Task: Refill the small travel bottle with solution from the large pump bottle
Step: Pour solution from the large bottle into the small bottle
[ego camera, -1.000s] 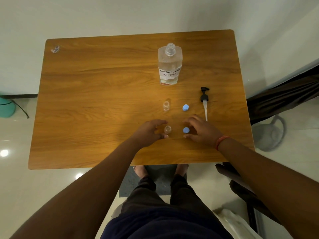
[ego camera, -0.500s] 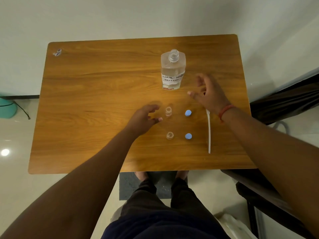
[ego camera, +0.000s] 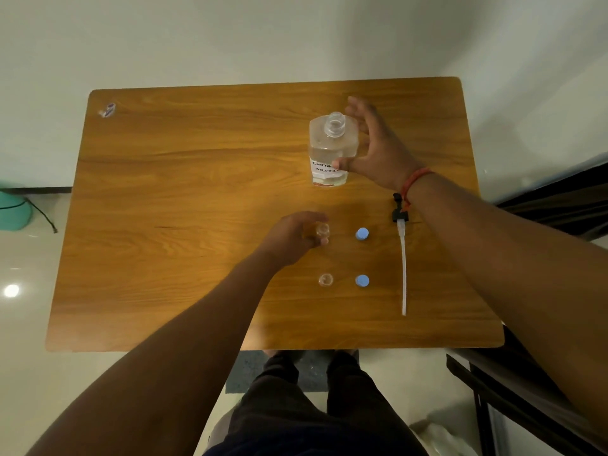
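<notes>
Table (ego camera: 197, 199): large bottle (ego camera: 332, 149) upright, neck up.

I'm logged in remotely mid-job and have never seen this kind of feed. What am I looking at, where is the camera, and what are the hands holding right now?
There is no machine here: a person works bare-handed, and the single wide-angle camera sits on their head, looking down at a wooden table. The left hand curls its fingers round the farther small clear travel bottle, which is uncapped. The right hand is open around the large clear bottle with a handwritten label, thumb on the label; its neck is open. The black pump head with a long white tube lies on the table to the right. A second small clear bottle stands nearer, and two round blue caps sit beside the small bottles.
</notes>
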